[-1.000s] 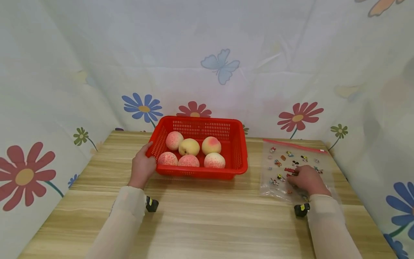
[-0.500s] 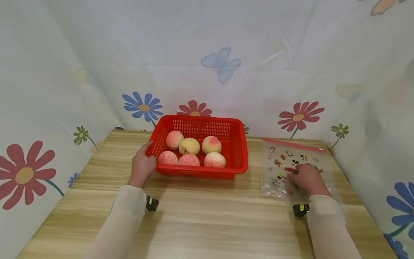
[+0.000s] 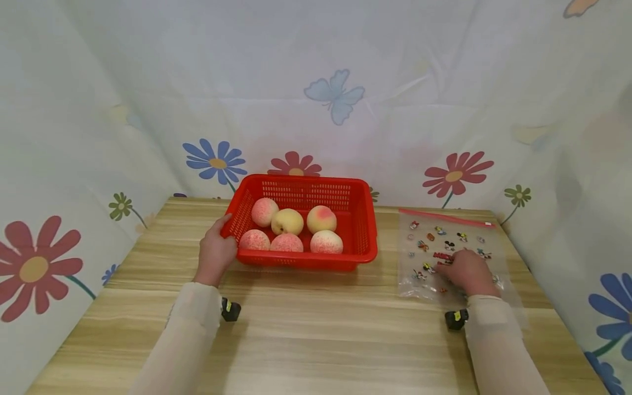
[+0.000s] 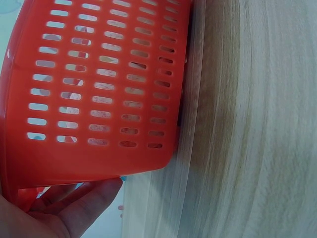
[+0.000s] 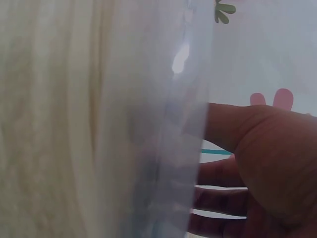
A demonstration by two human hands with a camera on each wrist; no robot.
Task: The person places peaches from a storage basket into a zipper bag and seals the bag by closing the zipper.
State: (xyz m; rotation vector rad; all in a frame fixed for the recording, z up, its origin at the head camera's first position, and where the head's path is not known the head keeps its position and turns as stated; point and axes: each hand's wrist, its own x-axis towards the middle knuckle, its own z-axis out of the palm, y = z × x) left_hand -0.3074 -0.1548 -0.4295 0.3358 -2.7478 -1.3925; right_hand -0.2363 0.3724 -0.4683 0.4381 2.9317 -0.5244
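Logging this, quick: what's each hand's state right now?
Left hand: holding the basket at one end.
Right hand: at the bag; open or closed, can't tell.

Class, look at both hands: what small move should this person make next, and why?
Probably a gentle, firm pinch on the clear bag by the right hand: it is at the bag, but its fingertips are partly hidden, so its hold looks uncertain. The left hand grips the left end of the red basket, so it likely needs no adjusting.
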